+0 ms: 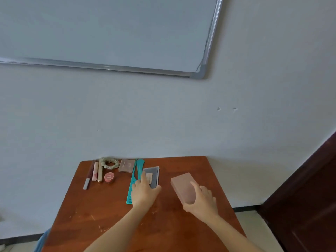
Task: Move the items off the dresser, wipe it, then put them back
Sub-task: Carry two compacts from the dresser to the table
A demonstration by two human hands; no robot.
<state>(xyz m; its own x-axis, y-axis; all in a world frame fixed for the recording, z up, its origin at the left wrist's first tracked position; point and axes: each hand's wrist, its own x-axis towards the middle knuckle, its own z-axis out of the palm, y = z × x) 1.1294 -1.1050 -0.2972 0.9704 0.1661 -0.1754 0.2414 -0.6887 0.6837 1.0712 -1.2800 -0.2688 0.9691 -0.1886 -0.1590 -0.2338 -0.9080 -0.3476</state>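
Your right hand curls round the near end of the pink box, at the worktop's right side; your left hand lies spread, fingers resting on the grey case just beside the comb.

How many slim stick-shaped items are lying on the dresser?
3, side by side at the back left: a dark stick with a grey tip outermost, a pink stick in the middle, a beige stick beside the scrunchie. None looks hidden.
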